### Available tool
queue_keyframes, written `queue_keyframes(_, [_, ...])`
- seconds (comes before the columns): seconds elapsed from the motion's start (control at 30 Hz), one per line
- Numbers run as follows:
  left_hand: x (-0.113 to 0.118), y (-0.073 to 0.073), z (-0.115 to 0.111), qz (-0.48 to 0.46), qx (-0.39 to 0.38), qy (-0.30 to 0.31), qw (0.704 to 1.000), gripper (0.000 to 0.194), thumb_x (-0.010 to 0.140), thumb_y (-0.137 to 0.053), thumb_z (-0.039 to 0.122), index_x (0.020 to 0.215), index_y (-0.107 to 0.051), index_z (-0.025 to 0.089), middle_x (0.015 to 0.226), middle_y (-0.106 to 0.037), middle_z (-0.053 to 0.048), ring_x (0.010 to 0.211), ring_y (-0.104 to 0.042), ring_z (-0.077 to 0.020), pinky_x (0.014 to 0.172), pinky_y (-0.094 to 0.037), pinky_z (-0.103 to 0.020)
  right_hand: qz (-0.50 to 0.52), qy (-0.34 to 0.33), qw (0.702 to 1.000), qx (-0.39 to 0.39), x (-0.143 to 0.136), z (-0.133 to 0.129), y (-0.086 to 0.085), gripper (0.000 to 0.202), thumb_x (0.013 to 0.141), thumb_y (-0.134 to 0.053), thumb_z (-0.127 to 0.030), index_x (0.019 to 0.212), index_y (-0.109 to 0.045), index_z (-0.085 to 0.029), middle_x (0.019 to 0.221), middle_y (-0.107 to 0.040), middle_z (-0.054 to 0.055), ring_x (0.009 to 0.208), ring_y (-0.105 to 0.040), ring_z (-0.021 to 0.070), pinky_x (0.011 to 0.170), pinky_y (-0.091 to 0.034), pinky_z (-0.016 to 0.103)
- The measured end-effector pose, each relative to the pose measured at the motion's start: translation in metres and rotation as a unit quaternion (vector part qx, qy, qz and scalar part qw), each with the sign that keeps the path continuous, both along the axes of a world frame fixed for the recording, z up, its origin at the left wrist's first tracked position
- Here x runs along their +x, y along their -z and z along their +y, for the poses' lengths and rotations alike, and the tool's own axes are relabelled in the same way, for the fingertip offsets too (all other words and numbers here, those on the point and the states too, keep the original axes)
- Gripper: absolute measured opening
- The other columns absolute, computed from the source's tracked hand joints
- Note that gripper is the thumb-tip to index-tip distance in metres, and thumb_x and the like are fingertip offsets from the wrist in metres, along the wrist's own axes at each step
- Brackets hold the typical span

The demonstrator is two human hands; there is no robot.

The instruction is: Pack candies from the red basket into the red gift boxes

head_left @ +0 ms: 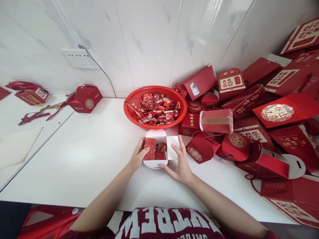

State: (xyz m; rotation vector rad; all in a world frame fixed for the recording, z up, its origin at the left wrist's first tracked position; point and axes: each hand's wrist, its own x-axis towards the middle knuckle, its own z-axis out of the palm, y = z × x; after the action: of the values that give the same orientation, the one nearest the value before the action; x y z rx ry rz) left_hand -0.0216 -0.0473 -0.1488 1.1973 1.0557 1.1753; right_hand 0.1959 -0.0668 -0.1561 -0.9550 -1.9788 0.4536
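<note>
A small candy box point(157, 163) sits on the table in front of me with its top open. Its white inner faces show, and red-wrapped candies point(161, 151) lie inside. My left hand point(138, 154) grips the box's left side, the thumb pressing on a red flap point(150, 148) folded over that side. At the right, a white flap point(172, 146) stands out from the box. My right hand point(180, 163) is open there with fingers spread, the fingers at this flap and the thumb by the box's front edge.
Behind the box stands a red plastic basket point(126, 114) of wrapped candies. Many red gift boxes point(226, 146) are heaped at the right, close to my right arm. A heart-topped box point(86, 99) and ribbons point(37, 114) lie at the left. A wall socket point(79, 58) has a hanging cable.
</note>
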Motion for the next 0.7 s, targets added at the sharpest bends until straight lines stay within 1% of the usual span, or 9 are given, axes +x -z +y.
queue_keyframes(0.1, [0.002,0.000,-0.002,-0.010,0.006,-0.009,1.000,0.038,0.089,-0.058,0.037,0.124,-0.052,0.023,0.122,-0.061,-0.006,0.113,-0.058,-0.0244,0.097,-0.048,-0.035,0.031,-0.004,1.000,0.001,0.001,-0.001,0.003,0.104,0.079,-0.077,-0.035,0.153,-0.004,-0.036,0.165,0.010,0.007,0.151,-0.002,0.0399,0.116,-0.021,0.068])
queue_keyframes(0.17, [0.003,0.000,-0.004,-0.015,0.011,-0.008,1.000,0.038,0.091,-0.057,0.037,0.126,-0.051,0.024,0.124,-0.060,-0.006,0.115,-0.057,-0.0247,0.098,-0.047,-0.035,0.032,-0.025,0.999,0.018,0.004,0.001,0.007,0.125,0.068,-0.086,-0.043,0.154,0.005,-0.037,0.165,0.013,0.007,0.150,0.001,0.0424,0.116,-0.019,0.069])
queue_keyframes(0.23, [0.003,0.000,-0.006,-0.015,0.018,-0.009,1.000,0.038,0.092,-0.056,0.038,0.127,-0.050,0.024,0.124,-0.060,-0.006,0.115,-0.056,-0.0248,0.098,-0.047,-0.035,0.016,-0.062,0.997,0.036,0.008,0.005,0.011,0.149,0.054,-0.093,-0.053,0.153,0.017,-0.037,0.164,0.017,0.007,0.149,0.002,0.0446,0.115,-0.019,0.070])
queue_keyframes(0.3, [0.004,0.000,-0.007,-0.007,0.029,-0.016,0.999,0.037,0.094,-0.054,0.038,0.127,-0.050,0.023,0.124,-0.060,-0.006,0.114,-0.056,-0.0247,0.098,-0.045,-0.035,0.003,-0.103,0.994,0.045,0.012,0.010,0.013,0.159,0.047,-0.094,-0.057,0.151,0.025,-0.037,0.164,0.017,0.009,0.149,0.000,0.0441,0.115,-0.022,0.069])
queue_keyframes(0.37, [0.004,0.001,-0.007,0.001,0.040,-0.025,0.999,0.035,0.095,-0.052,0.038,0.127,-0.051,0.023,0.122,-0.060,-0.007,0.113,-0.055,-0.0244,0.098,-0.044,-0.035,0.004,-0.149,0.988,0.051,0.014,0.014,0.012,0.155,0.053,-0.093,-0.053,0.150,0.028,-0.038,0.165,0.011,0.010,0.150,-0.009,0.0404,0.115,-0.028,0.065])
queue_keyframes(0.47, [0.004,0.001,-0.006,0.006,0.044,-0.031,0.999,0.033,0.097,-0.050,0.039,0.125,-0.053,0.022,0.122,-0.060,-0.007,0.113,-0.054,-0.0240,0.097,-0.043,-0.034,0.004,-0.199,0.979,0.043,0.014,0.017,0.006,0.138,0.072,-0.086,-0.041,0.150,0.028,-0.038,0.165,-0.011,0.012,0.148,-0.026,0.0325,0.115,-0.033,0.059])
queue_keyframes(0.57, [0.004,0.001,-0.004,0.006,0.039,-0.040,0.998,0.032,0.097,-0.050,0.039,0.124,-0.054,0.022,0.123,-0.059,-0.006,0.114,-0.053,-0.0236,0.099,-0.042,-0.033,-0.001,-0.188,0.982,0.011,0.013,0.018,0.001,0.115,0.084,-0.075,-0.035,0.156,0.015,-0.031,0.157,-0.034,0.016,0.145,-0.035,0.0293,0.116,-0.032,0.059])
queue_keyframes(0.63, [0.003,0.001,-0.002,0.005,0.034,-0.045,0.998,0.033,0.096,-0.051,0.039,0.126,-0.053,0.023,0.124,-0.059,-0.006,0.114,-0.053,-0.0231,0.099,-0.041,-0.032,-0.005,-0.172,0.985,-0.002,0.013,0.020,0.000,0.105,0.086,-0.072,-0.040,0.158,0.004,-0.027,0.153,-0.041,0.017,0.142,-0.040,0.0297,0.117,-0.028,0.060])
queue_keyframes(0.7, [0.003,0.002,-0.001,0.009,0.033,-0.048,0.998,0.033,0.096,-0.052,0.038,0.126,-0.053,0.023,0.123,-0.059,-0.006,0.113,-0.053,-0.0226,0.099,-0.041,-0.032,-0.029,-0.167,0.986,0.003,0.015,0.023,0.000,0.100,0.084,-0.071,-0.046,0.157,-0.006,-0.025,0.152,-0.042,0.017,0.141,-0.041,0.0310,0.118,-0.024,0.062])
